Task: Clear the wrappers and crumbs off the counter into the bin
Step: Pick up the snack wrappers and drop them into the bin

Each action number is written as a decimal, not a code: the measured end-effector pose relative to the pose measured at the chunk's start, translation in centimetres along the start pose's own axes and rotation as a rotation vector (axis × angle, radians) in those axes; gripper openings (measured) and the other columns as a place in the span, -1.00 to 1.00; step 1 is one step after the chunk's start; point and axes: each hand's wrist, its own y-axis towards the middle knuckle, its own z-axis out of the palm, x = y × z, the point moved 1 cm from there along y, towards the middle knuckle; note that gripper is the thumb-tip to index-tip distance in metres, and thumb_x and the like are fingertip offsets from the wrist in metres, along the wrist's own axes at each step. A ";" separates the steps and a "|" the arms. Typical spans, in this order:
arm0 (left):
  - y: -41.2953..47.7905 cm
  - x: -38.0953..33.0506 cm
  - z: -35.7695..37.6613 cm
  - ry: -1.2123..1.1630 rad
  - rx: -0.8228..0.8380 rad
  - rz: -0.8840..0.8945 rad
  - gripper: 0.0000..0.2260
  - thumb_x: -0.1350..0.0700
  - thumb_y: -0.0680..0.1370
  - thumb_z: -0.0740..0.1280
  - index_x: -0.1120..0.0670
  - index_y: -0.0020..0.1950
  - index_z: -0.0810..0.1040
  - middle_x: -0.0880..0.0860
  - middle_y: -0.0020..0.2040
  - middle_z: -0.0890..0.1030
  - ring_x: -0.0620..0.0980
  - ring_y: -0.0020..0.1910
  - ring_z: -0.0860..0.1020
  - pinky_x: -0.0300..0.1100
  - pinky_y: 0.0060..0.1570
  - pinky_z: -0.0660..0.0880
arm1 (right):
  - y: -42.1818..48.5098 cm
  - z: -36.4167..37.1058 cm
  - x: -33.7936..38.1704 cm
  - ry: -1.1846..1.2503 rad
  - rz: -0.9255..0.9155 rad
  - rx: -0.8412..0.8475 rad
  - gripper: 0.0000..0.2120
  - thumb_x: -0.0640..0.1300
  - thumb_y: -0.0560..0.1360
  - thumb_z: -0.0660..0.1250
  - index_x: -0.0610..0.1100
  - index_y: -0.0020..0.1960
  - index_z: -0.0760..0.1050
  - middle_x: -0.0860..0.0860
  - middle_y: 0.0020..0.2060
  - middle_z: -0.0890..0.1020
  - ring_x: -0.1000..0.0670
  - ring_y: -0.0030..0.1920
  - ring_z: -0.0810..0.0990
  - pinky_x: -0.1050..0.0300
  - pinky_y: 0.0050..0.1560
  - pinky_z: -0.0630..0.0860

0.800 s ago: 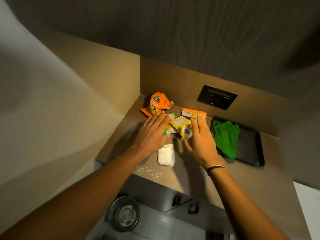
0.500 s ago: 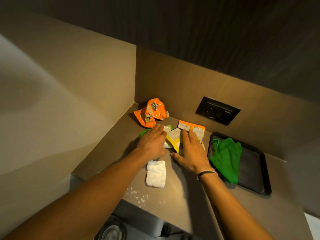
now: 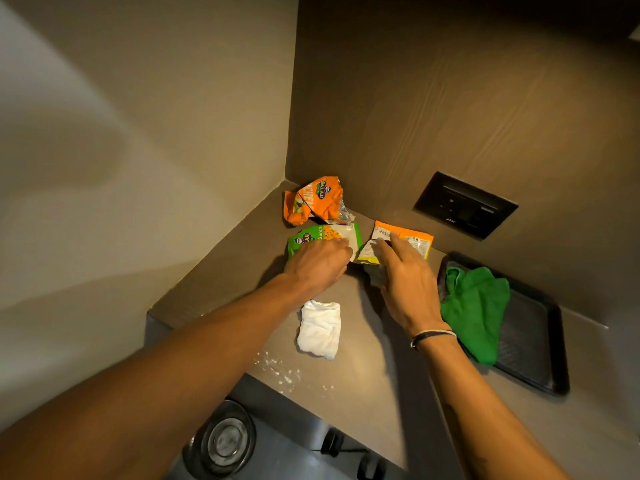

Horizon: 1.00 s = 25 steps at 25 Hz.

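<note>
Since 0.8 s ago your hands draw apart. Your left hand (image 3: pixel 317 265) now curls its fingers on the green wrapper (image 3: pixel 323 237), which shows more of its printed face than before. Your right hand (image 3: pixel 407 275) shifts right, fingertips now on the yellow wrapper (image 3: pixel 367 252) and the orange flat wrapper (image 3: pixel 403 237), no longer lying flat over them.

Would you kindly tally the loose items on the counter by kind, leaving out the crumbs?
Snack wrappers: 4, namely crumpled orange wrapper, green wrapper, yellow wrapper, flat orange wrapper
White tissue: 1
Green cloth: 1
Black tray: 1
Total: 7
</note>
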 end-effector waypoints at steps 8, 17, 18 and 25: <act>-7.4 0.5 -4.1 -0.301 -0.459 -0.012 -0.67 0.38 0.55 0.40 0.30 0.32 0.65 0.22 0.34 0.66 0.17 0.34 0.64 0.09 0.27 0.63 | -4.2 -3.7 5.1 0.141 -0.056 -0.370 -0.37 -0.38 0.55 0.22 -0.22 0.62 0.31 -0.21 0.63 0.32 -0.24 0.63 0.31 -0.25 0.55 0.40; -29.7 2.4 -6.1 -0.632 -0.709 -0.333 -0.68 0.24 0.70 0.26 0.26 0.43 0.57 0.16 0.41 0.62 0.11 0.35 0.64 -0.27 0.34 0.53 | -17.4 -1.9 20.0 0.562 -0.276 -0.473 -0.50 -0.26 0.69 -0.02 -0.35 0.58 0.31 -0.24 0.59 0.37 -0.16 0.62 0.36 -0.08 0.60 0.38; -32.5 2.6 -5.3 -0.637 -0.732 -0.382 -0.69 0.25 0.70 0.26 0.26 0.41 0.59 0.16 0.38 0.64 0.10 0.31 0.67 -0.32 0.32 0.52 | -19.4 -1.1 21.3 0.613 -0.305 -0.457 -0.51 -0.24 0.70 -0.01 -0.33 0.58 0.32 -0.23 0.59 0.38 -0.16 0.62 0.37 -0.07 0.59 0.38; -46.9 3.0 8.5 -0.691 -0.470 -0.725 -0.70 0.22 0.66 0.32 0.12 0.37 0.66 -0.01 0.35 0.67 -0.14 0.28 0.67 -0.35 0.15 0.58 | -29.7 12.7 26.2 0.525 -0.132 -0.013 -0.61 -0.29 0.61 0.33 -0.15 0.42 0.58 -0.05 0.36 0.66 -0.16 0.37 0.64 -0.03 0.33 0.57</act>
